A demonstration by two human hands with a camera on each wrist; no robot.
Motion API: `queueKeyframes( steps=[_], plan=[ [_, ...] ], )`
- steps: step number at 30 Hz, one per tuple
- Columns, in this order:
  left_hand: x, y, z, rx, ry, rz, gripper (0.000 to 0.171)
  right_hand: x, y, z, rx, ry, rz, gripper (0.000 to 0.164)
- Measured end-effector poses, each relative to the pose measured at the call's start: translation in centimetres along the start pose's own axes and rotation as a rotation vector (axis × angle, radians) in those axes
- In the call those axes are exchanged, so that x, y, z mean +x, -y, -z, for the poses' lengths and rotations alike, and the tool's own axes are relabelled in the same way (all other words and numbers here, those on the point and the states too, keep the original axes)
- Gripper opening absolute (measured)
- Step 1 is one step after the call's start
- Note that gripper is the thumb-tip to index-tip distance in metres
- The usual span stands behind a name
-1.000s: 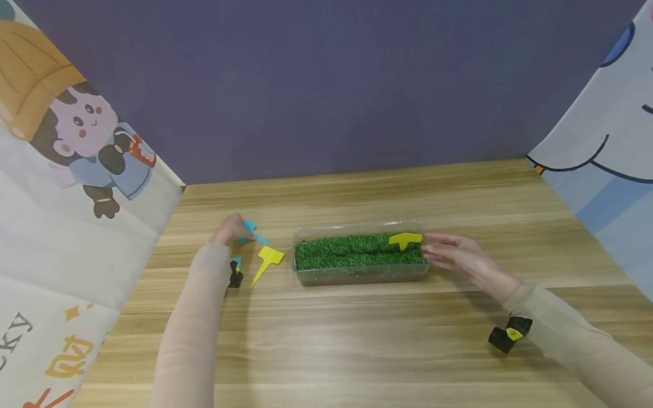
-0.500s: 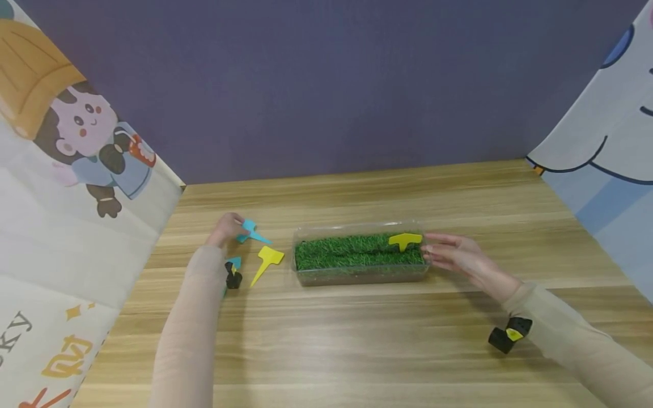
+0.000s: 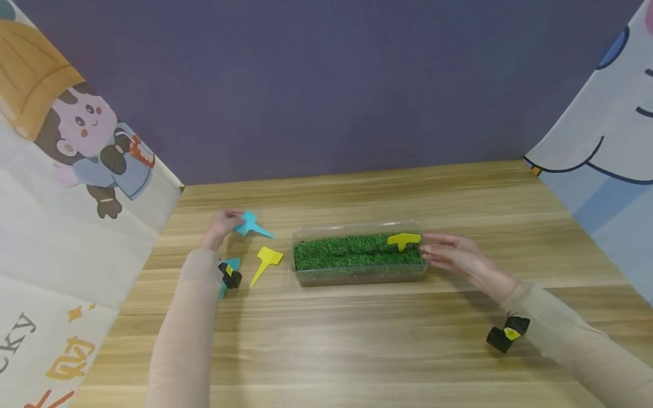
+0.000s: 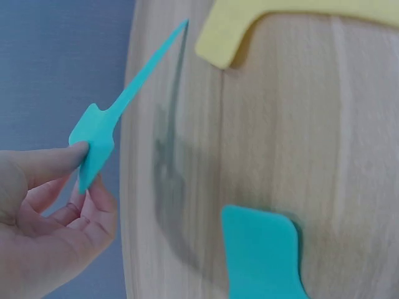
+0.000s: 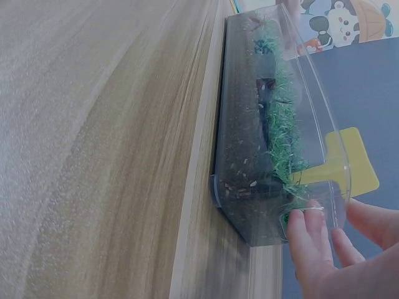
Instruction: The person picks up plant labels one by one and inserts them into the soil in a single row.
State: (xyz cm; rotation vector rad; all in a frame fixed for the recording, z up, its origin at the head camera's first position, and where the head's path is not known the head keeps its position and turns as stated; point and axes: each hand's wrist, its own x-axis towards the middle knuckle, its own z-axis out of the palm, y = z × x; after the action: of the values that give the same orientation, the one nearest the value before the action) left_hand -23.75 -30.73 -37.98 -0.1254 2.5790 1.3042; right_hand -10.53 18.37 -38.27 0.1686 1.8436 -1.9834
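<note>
My left hand (image 3: 218, 226) pinches a turquoise T-shaped plant label (image 4: 96, 137) by its head, between thumb and fingers. The label's pointed stem slants off to the right, and its shadow falls apart from it on the wood, so it is above the table. At the clear plastic planter box (image 3: 357, 277), my right hand (image 3: 456, 255) touches the right end wall with extended fingers. Soil and green artificial grass (image 3: 331, 246) fill the box. A yellow plant label (image 5: 355, 162) stands upright in the grass near that end.
Between left hand and box, another yellow label (image 3: 266, 258) lies on the wooden table (image 3: 357, 345). A second turquoise label (image 4: 262, 249) lies under the left wrist, partly hidden by the wrist camera (image 3: 230, 276). A dark panel (image 3: 347, 90) rises behind the table.
My left hand has drawn slightly back to the left and away, and the turquoise label it holds has come more into view. The right hand keeps its place at the box.
</note>
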Motion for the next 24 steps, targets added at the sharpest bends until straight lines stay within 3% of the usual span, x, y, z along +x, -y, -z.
queueKeyframes(
  steps=[7, 14, 24],
  plan=[
    [-0.2, -1.0, 0.0, -0.058, -0.028, -0.053, 0.037, 0.0, 0.0, 0.0, 0.007, 0.002, 0.011, 0.066],
    [-0.5, -2.5, -0.1, -0.048, -0.073, -0.127, 0.035, 0.0, -0.1, 0.0, 0.010, 0.005, 0.017, 0.065],
    [-1.6, -4.6, -0.5, -0.030, -0.094, -0.177, 0.034, -0.1, -0.1, 0.0, 0.008, 0.005, 0.017, 0.065]
  ],
)
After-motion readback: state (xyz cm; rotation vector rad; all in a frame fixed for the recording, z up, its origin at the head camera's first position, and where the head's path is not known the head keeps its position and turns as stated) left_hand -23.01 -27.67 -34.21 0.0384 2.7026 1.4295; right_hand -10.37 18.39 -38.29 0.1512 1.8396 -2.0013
